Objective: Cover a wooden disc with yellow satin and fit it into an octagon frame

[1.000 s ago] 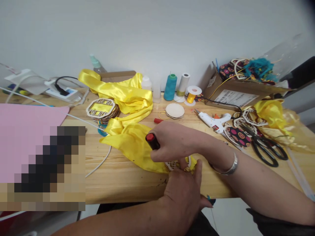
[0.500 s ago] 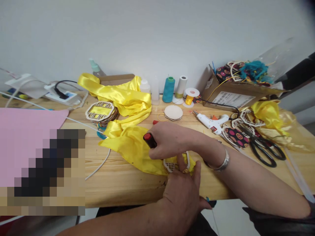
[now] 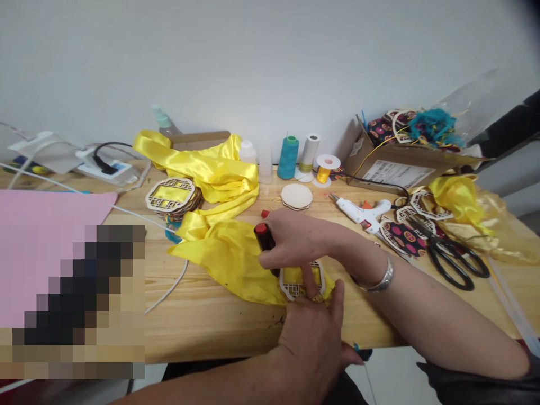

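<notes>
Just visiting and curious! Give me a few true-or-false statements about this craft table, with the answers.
1. The right hand grips a black marker with a red end. True.
2. The wooden lattice frame lies on yellow fabric. True.
3. The scissors are in the left hand. False: they lie on the table, off to the right; the left hand touches the wooden lattice frame.
4. The thread cone by the wall is pink. False: it is teal.

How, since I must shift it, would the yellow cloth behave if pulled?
Probably floppy: the yellow cloth lies in folds. Its sheen suggests it slides easily on the table. It would likely snag: the left hand presses a wooden frame onto it, the right hand holds a marker.
</notes>
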Tool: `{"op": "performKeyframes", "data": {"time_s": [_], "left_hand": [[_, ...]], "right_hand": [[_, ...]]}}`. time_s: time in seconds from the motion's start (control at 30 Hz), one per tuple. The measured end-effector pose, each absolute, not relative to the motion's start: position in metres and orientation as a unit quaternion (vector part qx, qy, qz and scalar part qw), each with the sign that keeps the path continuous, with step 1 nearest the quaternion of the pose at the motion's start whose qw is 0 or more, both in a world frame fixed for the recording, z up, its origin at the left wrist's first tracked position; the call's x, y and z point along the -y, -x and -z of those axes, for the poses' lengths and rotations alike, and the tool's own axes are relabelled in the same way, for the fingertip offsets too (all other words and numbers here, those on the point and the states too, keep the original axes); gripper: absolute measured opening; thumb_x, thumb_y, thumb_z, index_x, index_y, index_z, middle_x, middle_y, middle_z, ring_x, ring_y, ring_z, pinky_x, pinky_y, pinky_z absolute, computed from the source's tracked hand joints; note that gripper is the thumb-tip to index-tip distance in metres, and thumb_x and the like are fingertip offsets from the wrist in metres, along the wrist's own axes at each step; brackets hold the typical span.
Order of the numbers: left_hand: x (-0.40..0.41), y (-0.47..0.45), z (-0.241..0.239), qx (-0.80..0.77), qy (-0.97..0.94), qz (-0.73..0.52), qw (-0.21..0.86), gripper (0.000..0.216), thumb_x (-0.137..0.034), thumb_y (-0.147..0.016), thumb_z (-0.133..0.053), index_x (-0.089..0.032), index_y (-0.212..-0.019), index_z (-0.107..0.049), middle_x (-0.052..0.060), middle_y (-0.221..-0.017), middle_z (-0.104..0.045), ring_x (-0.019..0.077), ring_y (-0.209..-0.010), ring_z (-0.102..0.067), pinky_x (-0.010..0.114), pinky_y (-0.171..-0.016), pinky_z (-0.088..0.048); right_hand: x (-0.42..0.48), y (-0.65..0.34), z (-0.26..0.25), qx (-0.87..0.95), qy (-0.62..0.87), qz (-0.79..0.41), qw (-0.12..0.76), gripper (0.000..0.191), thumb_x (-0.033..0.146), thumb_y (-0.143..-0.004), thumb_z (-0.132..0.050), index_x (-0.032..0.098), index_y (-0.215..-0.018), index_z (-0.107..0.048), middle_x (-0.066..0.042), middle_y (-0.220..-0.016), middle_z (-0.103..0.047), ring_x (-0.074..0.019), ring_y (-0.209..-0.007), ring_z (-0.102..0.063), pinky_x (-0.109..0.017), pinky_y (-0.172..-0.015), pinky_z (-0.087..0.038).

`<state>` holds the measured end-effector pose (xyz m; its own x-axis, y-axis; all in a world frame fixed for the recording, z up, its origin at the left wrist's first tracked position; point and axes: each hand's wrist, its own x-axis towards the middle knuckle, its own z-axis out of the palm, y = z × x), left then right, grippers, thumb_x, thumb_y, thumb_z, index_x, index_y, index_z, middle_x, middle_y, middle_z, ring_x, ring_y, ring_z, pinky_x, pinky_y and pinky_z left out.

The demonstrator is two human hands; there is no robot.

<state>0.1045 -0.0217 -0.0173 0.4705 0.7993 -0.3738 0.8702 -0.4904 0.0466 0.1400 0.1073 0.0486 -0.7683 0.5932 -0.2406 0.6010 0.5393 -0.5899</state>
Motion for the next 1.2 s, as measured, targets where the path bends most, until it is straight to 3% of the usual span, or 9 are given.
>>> {"op": "performKeyframes", "data": {"time_s": [0.37,0.47,0.6,0.8,1.2], "left_hand": [[0.021,-0.104,0.016,-0.504,-0.844,0.147,0.109,0.100,-0.077,-0.066,-0.045,-0.028,-0.146,-0.013,0.035,-0.141,-0.036,0.0342,-0.069,-0.069,0.037,-0.053,-0.049],[0.021,-0.104,0.015,-0.499,-0.846,0.148,0.120,0.099,-0.076,-0.066,-0.047,-0.027,-0.146,-0.016,0.033,-0.137,-0.044,0.0375,-0.079,-0.068,0.037,-0.055,-0.049],[0.023,-0.104,0.016,-0.493,-0.849,0.148,0.122,0.097,-0.074,-0.068,-0.049,-0.025,-0.146,-0.019,0.031,-0.127,-0.056,0.0345,-0.074,-0.068,0.037,-0.055,-0.049],[0.024,-0.104,0.021,-0.503,-0.847,0.138,0.102,0.099,-0.077,-0.065,-0.047,-0.027,-0.146,-0.017,0.034,-0.141,-0.037,0.0325,-0.069,-0.068,0.038,-0.054,-0.048],[0.024,-0.103,0.021,-0.515,-0.842,0.126,0.100,0.096,-0.078,-0.067,-0.046,-0.030,-0.146,-0.019,0.033,-0.142,-0.037,0.0302,-0.068,-0.068,0.035,-0.052,-0.047]], "right_hand": [[-0.111,-0.144,-0.049,-0.873,-0.340,0.346,-0.049,0.016,0.025,-0.063,-0.051,0.018,-0.054,-0.040,0.006,-0.049,-0.042,-0.0058,-0.046,-0.034,-0.022,-0.042,-0.024],[-0.108,-0.144,-0.049,-0.870,-0.329,0.365,-0.035,0.017,0.028,-0.063,-0.051,0.018,-0.054,-0.041,0.005,-0.049,-0.042,-0.0065,-0.045,-0.036,-0.021,-0.041,-0.024],[-0.107,-0.142,-0.044,-0.871,-0.330,0.363,-0.007,0.022,0.032,-0.062,-0.052,0.018,-0.050,-0.041,0.006,-0.046,-0.040,-0.0066,-0.041,-0.037,-0.021,-0.041,-0.025],[-0.112,-0.143,-0.044,-0.867,-0.342,0.362,-0.018,0.019,0.029,-0.063,-0.052,0.017,-0.052,-0.042,0.006,-0.048,-0.042,-0.0062,-0.043,-0.035,-0.021,-0.040,-0.023],[-0.122,-0.156,-0.042,-0.846,-0.396,0.350,-0.062,0.015,0.026,-0.064,-0.053,0.018,-0.055,-0.044,0.005,-0.051,-0.041,-0.0077,-0.049,-0.035,-0.022,-0.043,-0.024]]}}
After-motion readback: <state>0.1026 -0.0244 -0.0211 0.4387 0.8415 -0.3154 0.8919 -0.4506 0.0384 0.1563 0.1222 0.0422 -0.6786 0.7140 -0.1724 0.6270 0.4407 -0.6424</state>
